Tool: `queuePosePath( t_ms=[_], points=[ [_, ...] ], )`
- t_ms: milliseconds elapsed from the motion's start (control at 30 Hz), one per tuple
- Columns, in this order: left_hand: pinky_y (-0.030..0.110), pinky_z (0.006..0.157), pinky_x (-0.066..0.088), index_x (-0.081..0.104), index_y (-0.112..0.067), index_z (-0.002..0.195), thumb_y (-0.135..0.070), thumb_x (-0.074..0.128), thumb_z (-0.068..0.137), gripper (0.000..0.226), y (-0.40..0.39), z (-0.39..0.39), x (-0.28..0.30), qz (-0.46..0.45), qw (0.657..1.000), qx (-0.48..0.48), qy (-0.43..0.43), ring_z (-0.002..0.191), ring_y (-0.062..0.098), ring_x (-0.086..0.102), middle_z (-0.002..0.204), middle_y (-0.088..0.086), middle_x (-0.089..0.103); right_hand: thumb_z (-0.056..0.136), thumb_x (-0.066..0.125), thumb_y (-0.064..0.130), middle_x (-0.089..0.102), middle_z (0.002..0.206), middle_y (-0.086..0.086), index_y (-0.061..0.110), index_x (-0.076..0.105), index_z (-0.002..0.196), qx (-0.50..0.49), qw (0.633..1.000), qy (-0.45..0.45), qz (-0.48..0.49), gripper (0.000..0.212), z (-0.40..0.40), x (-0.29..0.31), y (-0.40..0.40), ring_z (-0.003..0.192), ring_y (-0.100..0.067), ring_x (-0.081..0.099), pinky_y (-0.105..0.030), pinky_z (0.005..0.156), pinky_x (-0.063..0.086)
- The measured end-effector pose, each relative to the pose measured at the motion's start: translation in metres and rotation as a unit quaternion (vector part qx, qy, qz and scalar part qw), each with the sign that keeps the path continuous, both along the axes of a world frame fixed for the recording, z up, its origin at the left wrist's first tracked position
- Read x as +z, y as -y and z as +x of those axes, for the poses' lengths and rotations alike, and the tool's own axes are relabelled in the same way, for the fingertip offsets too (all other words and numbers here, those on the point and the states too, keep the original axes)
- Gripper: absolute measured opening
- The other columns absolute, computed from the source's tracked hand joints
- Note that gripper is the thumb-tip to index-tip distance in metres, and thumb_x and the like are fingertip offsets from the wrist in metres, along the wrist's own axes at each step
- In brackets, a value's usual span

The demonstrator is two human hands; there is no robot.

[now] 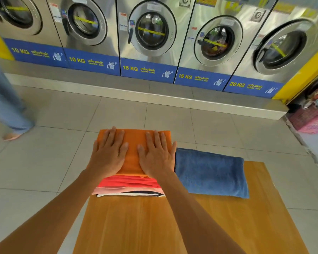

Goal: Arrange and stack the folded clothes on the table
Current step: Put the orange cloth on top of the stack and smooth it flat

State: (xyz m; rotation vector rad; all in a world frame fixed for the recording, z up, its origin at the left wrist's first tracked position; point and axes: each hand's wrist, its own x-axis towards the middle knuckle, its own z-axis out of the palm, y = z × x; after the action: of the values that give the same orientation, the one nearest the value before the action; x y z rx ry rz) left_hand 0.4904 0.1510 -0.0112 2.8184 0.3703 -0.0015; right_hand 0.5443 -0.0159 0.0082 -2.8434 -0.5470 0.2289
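- Head view: left hand [109, 153] and right hand [157, 154] lie flat, fingers spread, grip clamping nothing, pressing the orange cloth [134, 143] atop the stack [128, 186] at the bench [218, 226]'s 11 o'clock corner, likely to flatten it.
- Blue towel [211, 173] lies touching the stack, at 3 o'clock.
- Washer panels [136, 68] read "10 KG", "15 KG", "20 KG".

washer panels [147, 70] — 10, 15, 20 KG
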Motion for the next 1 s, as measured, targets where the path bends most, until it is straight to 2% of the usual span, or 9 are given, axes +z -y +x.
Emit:
queuePosePath(
  t_ms=[133, 267, 367, 433, 567, 633, 800, 900, 1000],
  points=[
    [0.054, 0.119, 0.005, -0.01, -0.028, 0.154, -0.063, 0.002, 0.092, 0.072, 0.001, 0.004, 0.006, -0.035, 0.998, 0.026, -0.038, 0.151, 0.025, -0.008, 0.163, 0.001, -0.014, 0.101, 0.007, 0.056, -0.008, 0.168, 0.001, 0.025, -0.007, 0.159, -0.082, 0.994, -0.061, -0.028, 0.067, 0.013, 0.004, 0.023, 0.154, -0.025, -0.013, -0.06, 0.119, -0.011],
    [0.05, 0.121, 0.003, -0.006, -0.022, 0.155, -0.048, 0.014, 0.102, 0.063, 0.008, 0.011, 0.016, -0.044, 0.997, 0.035, -0.05, 0.15, 0.026, -0.009, 0.163, 0.005, -0.014, 0.104, 0.013, 0.048, -0.006, 0.168, -0.004, 0.025, 0.005, 0.16, -0.053, 0.998, 0.014, -0.026, 0.061, 0.009, 0.019, 0.004, 0.154, -0.027, -0.014, -0.058, 0.12, -0.01],
    [0.046, 0.119, 0.02, 0.02, -0.01, 0.153, -0.03, 0.028, 0.104, 0.054, 0.009, 0.01, 0.029, -0.1, 0.988, 0.106, 0.05, 0.149, 0.029, 0.012, 0.162, 0.01, 0.012, 0.105, 0.016, 0.047, -0.002, 0.169, -0.002, 0.031, 0.014, 0.159, 0.064, 0.995, 0.064, 0.031, 0.056, -0.005, 0.018, -0.033, 0.154, -0.025, -0.01, -0.054, 0.123, -0.006],
    [0.042, 0.107, 0.036, 0.039, -0.007, 0.143, -0.022, 0.038, 0.102, 0.044, -0.002, 0.008, 0.038, -0.125, 0.961, 0.21, 0.129, 0.137, 0.031, 0.035, 0.148, 0.015, 0.038, 0.103, 0.014, 0.053, -0.003, 0.169, -0.002, 0.036, 0.01, 0.158, 0.091, 0.994, 0.042, 0.043, 0.058, -0.016, 0.009, -0.052, 0.154, -0.025, -0.011, -0.058, 0.121, -0.005],
    [0.038, 0.085, 0.052, 0.065, -0.009, 0.114, -0.048, 0.045, 0.097, 0.047, -0.039, 0.016, 0.036, -0.141, 0.943, 0.29, 0.078, 0.099, 0.027, 0.064, 0.11, 0.009, 0.069, 0.091, 0.008, 0.075, -0.011, 0.168, 0.001, 0.045, -0.001, 0.156, 0.069, 0.997, 0.023, 0.025, 0.072, -0.022, -0.004, -0.059, 0.153, -0.028, -0.016, -0.068, 0.115, -0.009],
    [0.037, 0.08, 0.055, 0.07, -0.011, 0.102, -0.054, 0.048, 0.094, 0.049, -0.049, 0.016, 0.033, -0.164, 0.945, 0.277, 0.051, 0.087, 0.024, 0.067, 0.096, 0.004, 0.072, 0.086, 0.006, 0.083, -0.013, 0.168, 0.002, 0.048, -0.003, 0.155, 0.069, 0.997, 0.023, 0.017, 0.078, -0.023, -0.004, -0.058, 0.153, -0.028, -0.017, -0.071, 0.112, -0.008],
    [0.035, 0.077, 0.055, 0.071, -0.016, 0.099, -0.042, 0.057, 0.094, 0.029, -0.061, 0.023, 0.034, -0.221, 0.932, 0.275, 0.088, 0.087, 0.022, 0.066, 0.094, 0.001, 0.069, 0.073, 0.005, 0.095, -0.016, 0.167, 0.004, 0.052, -0.004, 0.153, 0.063, 0.998, 0.024, 0.017, 0.091, -0.028, -0.004, -0.056, 0.152, -0.029, -0.02, -0.074, 0.109, -0.011],
    [0.031, 0.067, 0.049, 0.069, -0.008, 0.091, -0.031, 0.06, 0.094, 0.025, -0.076, 0.03, 0.035, -0.267, 0.904, 0.323, 0.083, 0.076, 0.02, 0.062, 0.09, 0.013, 0.07, 0.068, 0.008, 0.1, -0.017, 0.167, 0.005, 0.053, -0.005, 0.153, 0.062, 0.998, 0.012, 0.019, 0.098, -0.026, -0.004, -0.056, 0.151, -0.029, -0.022, -0.074, 0.109, -0.012],
    [0.034, 0.072, 0.048, 0.063, -0.007, 0.094, -0.029, 0.061, 0.092, 0.022, -0.08, 0.034, 0.032, -0.331, 0.88, 0.338, 0.034, 0.082, 0.021, 0.061, 0.097, 0.013, 0.067, 0.063, 0.009, 0.102, -0.017, 0.167, 0.005, 0.053, -0.004, 0.153, 0.064, 0.998, 0.01, 0.015, 0.103, -0.025, -0.004, -0.057, 0.151, -0.03, -0.022, -0.074, 0.109, -0.012]
  ],
)
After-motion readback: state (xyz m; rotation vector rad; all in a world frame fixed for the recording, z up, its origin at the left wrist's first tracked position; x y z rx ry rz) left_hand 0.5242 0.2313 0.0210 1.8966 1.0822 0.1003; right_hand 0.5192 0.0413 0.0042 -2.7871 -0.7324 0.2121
